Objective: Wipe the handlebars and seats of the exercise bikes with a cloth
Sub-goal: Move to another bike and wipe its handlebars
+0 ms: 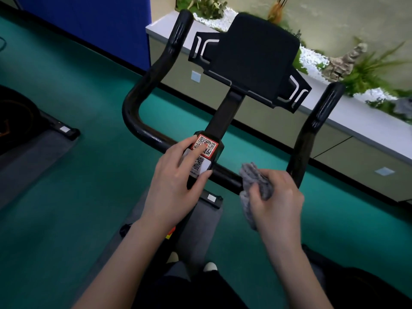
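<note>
A black U-shaped handlebar (142, 101) of an exercise bike fills the middle of the head view, with a black tablet holder (254, 61) on its stem. My left hand (178, 181) rests on the centre clamp, fingers lying over the QR code stickers (206, 146). My right hand (276, 201) grips a bunched grey cloth (256, 177) and presses it onto the cross bar just right of the clamp. The bike's seat is out of view.
Green floor (89, 186) surrounds the bike. A grey mat lies under the frame. The base of a second bike (33, 121) stands at the left. A long white-topped planter cabinet (347, 134) with plants and stones runs behind the handlebar.
</note>
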Demonstrator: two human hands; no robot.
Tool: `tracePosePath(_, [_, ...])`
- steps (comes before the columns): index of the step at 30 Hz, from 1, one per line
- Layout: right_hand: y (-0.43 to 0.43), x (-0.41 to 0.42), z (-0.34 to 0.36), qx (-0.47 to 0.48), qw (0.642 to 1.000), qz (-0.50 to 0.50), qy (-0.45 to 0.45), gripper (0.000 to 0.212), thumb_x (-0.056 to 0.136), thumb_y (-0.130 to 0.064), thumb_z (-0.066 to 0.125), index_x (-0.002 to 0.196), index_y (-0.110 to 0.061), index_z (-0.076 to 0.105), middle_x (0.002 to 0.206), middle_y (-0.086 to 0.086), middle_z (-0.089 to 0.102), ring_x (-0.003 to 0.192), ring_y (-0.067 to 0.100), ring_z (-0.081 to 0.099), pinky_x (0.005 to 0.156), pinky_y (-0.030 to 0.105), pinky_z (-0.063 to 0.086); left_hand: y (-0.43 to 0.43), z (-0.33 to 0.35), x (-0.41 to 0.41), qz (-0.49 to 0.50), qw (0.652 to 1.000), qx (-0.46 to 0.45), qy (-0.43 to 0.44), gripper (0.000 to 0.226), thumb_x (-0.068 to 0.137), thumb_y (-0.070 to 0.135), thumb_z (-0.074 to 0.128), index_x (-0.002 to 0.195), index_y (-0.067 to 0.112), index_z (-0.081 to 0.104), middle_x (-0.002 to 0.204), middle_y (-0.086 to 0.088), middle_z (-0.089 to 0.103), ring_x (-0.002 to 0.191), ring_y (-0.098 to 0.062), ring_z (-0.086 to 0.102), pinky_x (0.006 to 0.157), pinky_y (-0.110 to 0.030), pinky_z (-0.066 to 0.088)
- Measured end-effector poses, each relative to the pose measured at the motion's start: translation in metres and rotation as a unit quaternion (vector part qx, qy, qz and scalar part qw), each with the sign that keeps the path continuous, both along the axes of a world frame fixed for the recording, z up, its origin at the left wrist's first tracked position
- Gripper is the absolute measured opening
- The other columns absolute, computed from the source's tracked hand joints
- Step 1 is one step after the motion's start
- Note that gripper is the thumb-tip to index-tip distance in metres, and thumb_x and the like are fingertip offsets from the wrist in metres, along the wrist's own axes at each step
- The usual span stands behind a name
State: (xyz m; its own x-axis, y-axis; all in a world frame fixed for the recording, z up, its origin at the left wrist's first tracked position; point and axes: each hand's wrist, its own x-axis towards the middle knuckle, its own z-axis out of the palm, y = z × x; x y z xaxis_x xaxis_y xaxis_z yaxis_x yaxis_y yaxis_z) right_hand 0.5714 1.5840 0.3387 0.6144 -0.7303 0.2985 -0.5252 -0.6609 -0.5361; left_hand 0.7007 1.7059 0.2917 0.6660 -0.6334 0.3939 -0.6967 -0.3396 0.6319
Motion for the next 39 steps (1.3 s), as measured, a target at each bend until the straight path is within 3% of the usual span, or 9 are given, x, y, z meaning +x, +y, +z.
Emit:
tracePosePath(6, [-0.025, 0.034, 0.019, 0.051, 0.998, 0.028, 0.009, 0.014, 0.078, -0.010, 0.068, 0.090, -0.013, 0.073, 0.082, -0.003, 0.067, 0.081, 0.014, 0.061, 0.071, 0.014, 0.036, 0.001, 0.001, 0.003, -0.005, 1.000, 0.008, -0.006, 0.047, 0.088, 0.036, 0.055, 0.129, 0.013, 0.054, 0.138, -0.001, 0.046, 0.123, -0.018, 0.045, 0.102, -0.029, 0.031])
tracePosePath(11, [-0.031, 0.058, 0.011, 0.143, 0.977, 0.093, 0.129, 0.018, 0.082, -0.019, 0.067, 0.099, -0.017, 0.072, 0.078, 0.005, 0.069, 0.076, 0.020, 0.063, 0.058, 0.020, 0.037, 0.001, 0.003, 0.003, -0.009, 1.000, 0.004, -0.005, 0.047, 0.088, 0.037, 0.055, 0.128, 0.012, 0.054, 0.137, -0.002, 0.046, 0.124, -0.019, 0.044, 0.103, -0.028, 0.028])
tracePosePath(16, [-0.048, 0.043, 0.019, 0.155, 0.955, 0.135, 0.214, 0.008, 0.085, -0.021, 0.065, 0.090, -0.024, 0.071, 0.078, 0.005, 0.070, 0.073, 0.020, 0.064, 0.048, 0.014, 0.039, -0.006, 0.008, 0.005, -0.057, 0.998, -0.003, -0.013, 0.050, 0.085, 0.038, 0.063, 0.128, 0.013, 0.055, 0.137, -0.001, 0.047, 0.133, -0.019, 0.038, 0.108, -0.035, 0.028])
tracePosePath(19, [-0.061, 0.029, 0.026, 0.157, 0.943, 0.134, 0.261, 0.007, 0.084, -0.025, 0.067, 0.090, -0.025, 0.071, 0.081, -0.001, 0.069, 0.077, 0.014, 0.062, 0.058, 0.022, 0.040, -0.010, 0.009, 0.007, -0.074, 0.997, 0.007, -0.002, 0.054, 0.080, 0.035, 0.072, 0.126, 0.012, 0.056, 0.137, 0.000, 0.048, 0.136, -0.018, 0.035, 0.109, -0.038, 0.028])
tracePosePath(25, [-0.055, 0.061, 0.015, 0.187, 0.950, 0.165, 0.186, 0.010, 0.084, -0.022, 0.068, 0.092, -0.018, 0.072, 0.088, 0.004, 0.072, 0.084, 0.019, 0.063, 0.075, 0.028, 0.048, -0.010, 0.009, 0.010, -0.079, 0.997, 0.016, -0.009, 0.067, 0.068, 0.036, 0.082, 0.125, 0.010, 0.057, 0.135, -0.002, 0.050, 0.134, -0.021, 0.037, 0.106, -0.045, 0.035])
tracePosePath(30, [-0.069, 0.072, 0.011, 0.252, 0.909, 0.185, 0.276, 0.007, 0.084, -0.022, 0.069, 0.086, -0.017, 0.073, 0.095, 0.008, 0.072, 0.092, 0.024, 0.064, 0.084, 0.033, 0.050, -0.011, 0.007, 0.009, -0.074, 0.997, 0.017, -0.017, 0.071, 0.062, 0.032, 0.085, 0.125, 0.012, 0.057, 0.133, -0.001, 0.050, 0.133, -0.021, 0.038, 0.105, -0.045, 0.036])
tracePosePath(34, [-0.081, 0.053, 0.020, 0.234, 0.887, 0.188, 0.351, 0.002, 0.085, -0.026, 0.068, 0.084, -0.025, 0.069, 0.089, 0.000, 0.070, 0.086, 0.016, 0.062, 0.075, 0.026, 0.045, -0.012, 0.006, 0.009, -0.070, 0.997, 0.008, -0.017, 0.070, 0.062, 0.027, 0.086, 0.123, 0.012, 0.057, 0.132, -0.001, 0.051, 0.132, -0.021, 0.039, 0.104, -0.047, 0.037])
tracePosePath(37, [-0.080, 0.029, 0.024, 0.185, 0.917, 0.152, 0.319, 0.006, 0.085, -0.024, 0.067, 0.080, -0.022, 0.068, 0.078, 0.001, 0.068, 0.076, 0.017, 0.059, 0.063, 0.024, 0.040, -0.012, 0.006, 0.010, -0.072, 0.997, 0.009, -0.011, 0.069, 0.062, 0.027, 0.086, 0.123, 0.012, 0.057, 0.132, -0.001, 0.051, 0.132, -0.021, 0.039, 0.104, -0.047, 0.037])
tracePosePath(39, [-0.062, 0.013, 0.018, 0.107, 0.970, 0.094, 0.195, 0.007, 0.084, -0.018, 0.066, 0.078, -0.022, 0.066, 0.071, -0.002, 0.063, 0.070, 0.016, 0.055, 0.056, 0.019, 0.033, -0.012, 0.007, 0.011, -0.075, 0.997, 0.010, -0.008, 0.068, 0.063, 0.026, 0.085, 0.124, 0.012, 0.057, 0.132, -0.001, 0.050, 0.132, -0.021, 0.039, 0.104, -0.046, 0.037])
